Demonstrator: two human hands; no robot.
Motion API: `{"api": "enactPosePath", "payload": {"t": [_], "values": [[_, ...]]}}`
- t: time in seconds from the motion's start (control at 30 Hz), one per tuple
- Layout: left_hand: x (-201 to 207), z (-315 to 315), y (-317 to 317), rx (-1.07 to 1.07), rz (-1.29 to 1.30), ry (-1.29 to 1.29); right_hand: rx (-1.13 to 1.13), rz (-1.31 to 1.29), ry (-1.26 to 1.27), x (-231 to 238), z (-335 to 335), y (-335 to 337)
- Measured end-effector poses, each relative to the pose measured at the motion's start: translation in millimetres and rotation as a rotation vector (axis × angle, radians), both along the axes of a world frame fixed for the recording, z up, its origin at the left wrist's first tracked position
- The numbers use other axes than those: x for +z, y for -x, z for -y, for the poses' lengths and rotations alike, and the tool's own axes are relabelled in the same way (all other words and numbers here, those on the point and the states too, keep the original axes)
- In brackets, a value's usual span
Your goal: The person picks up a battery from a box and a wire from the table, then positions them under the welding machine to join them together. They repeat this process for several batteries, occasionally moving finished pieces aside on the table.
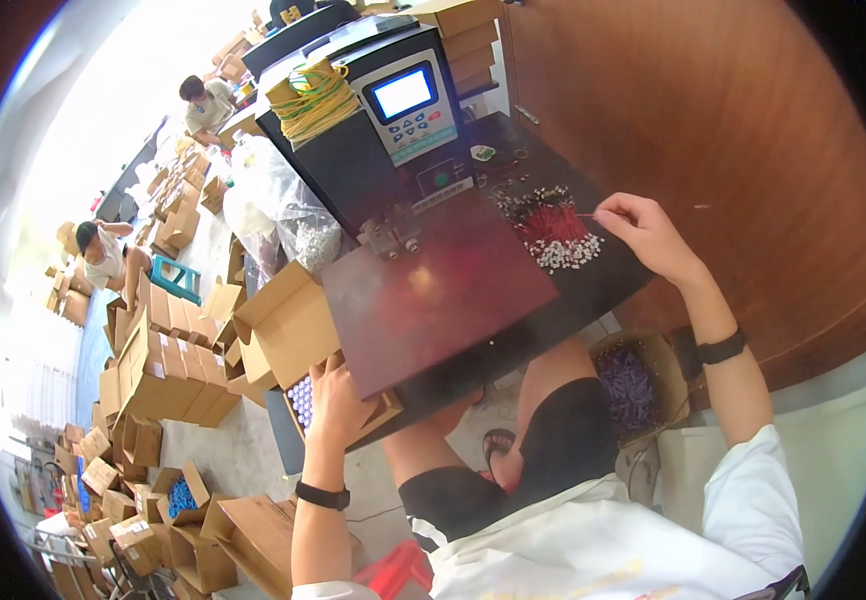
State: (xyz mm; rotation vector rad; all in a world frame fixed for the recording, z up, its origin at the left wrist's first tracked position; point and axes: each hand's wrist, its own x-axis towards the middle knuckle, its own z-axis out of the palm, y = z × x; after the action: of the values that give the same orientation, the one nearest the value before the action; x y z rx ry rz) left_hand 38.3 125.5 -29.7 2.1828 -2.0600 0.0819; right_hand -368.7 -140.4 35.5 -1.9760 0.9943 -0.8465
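My right hand (643,232) is closed in a pinch on a thin red wire (586,215) at the right edge of the black table. Beside it lies a pile of red wires with white connectors (558,235). At the table's front left, my left hand (340,398) reaches into an open cardboard box (291,325) holding rows of purple-and-white cylindrical cells (300,402). Its fingers are bent; whatever is between them is hidden. Between my hands, a dark red board (453,310) lies in front of a machine with a lit screen (403,93).
Yellow-green wire (313,105) is coiled on the machine. A carton of purple pieces (633,385) stands on the floor by my right leg. Stacked cartons (168,370) fill the left, where two other people (103,255) sit. A brown wooden panel (713,130) stands at right.
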Motion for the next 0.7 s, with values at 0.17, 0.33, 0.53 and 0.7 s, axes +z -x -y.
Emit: {"api": "enactPosePath", "payload": {"t": [0.17,0.33,0.53,0.7], "values": [[2.8,-7.4,3.3,-0.084,0.021,0.051,0.182,0.147,-0.087,1.9,-6.7,-52.6],[-2.5,-13.8,3.6,-0.031,-0.095,-0.049,0.326,0.212,-0.076,-6.8,-17.3,-122.0],[4.6,-10.8,2.6,-0.058,-0.155,-0.092,0.237,0.172,0.222,-36.9,-27.1,-160.3],[9.3,-4.7,-9.7,-0.063,-0.310,-0.258,0.276,0.247,0.026,-34.7,-25.0,-156.9]]}}
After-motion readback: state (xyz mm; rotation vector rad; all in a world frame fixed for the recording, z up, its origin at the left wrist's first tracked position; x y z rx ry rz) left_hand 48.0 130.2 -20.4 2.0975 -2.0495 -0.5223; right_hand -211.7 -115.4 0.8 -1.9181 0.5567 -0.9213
